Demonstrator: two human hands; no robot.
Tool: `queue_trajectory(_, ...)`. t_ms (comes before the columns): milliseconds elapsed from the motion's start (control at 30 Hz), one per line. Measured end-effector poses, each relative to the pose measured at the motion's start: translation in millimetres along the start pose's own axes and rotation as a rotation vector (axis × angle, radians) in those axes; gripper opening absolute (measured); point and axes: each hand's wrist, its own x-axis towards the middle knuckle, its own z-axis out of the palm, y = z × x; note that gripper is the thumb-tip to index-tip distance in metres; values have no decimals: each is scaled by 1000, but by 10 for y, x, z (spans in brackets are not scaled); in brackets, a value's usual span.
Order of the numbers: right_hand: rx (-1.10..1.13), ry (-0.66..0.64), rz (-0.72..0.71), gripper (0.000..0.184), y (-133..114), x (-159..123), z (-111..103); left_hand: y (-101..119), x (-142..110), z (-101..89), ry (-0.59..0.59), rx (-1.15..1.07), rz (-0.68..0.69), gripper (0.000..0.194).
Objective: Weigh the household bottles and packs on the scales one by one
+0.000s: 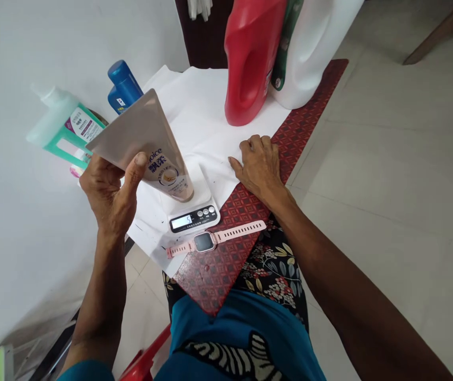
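Note:
My left hand (109, 193) grips a beige squeeze tube (142, 143) and holds it cap-down on the platform of a small white kitchen scale (194, 209), whose display is lit. My right hand (258, 165) rests palm-down on the white paper (198, 114) just right of the scale, its fingers curled under and holding nothing. A pink smartwatch (210, 242) lies flat in front of the scale, across the paper's edge and the red patterned table (226, 264).
A red jug (250, 58) and a white jug (313, 47) stand at the table's far end. A blue bottle (123, 87) and a teal-and-white bottle (65, 129) sit at the left by the white wall. Tiled floor lies to the right.

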Motion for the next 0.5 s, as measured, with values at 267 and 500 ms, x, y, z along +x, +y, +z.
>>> queue_trajectory(267, 21, 12, -19, 39, 19, -22, -8, -109, -18, -237, 114, 40, -36, 56)
queue_trajectory(500, 29, 22, -25, 40, 31, -27, 20, -221, -132, -267, -254, 63, -202, 65)
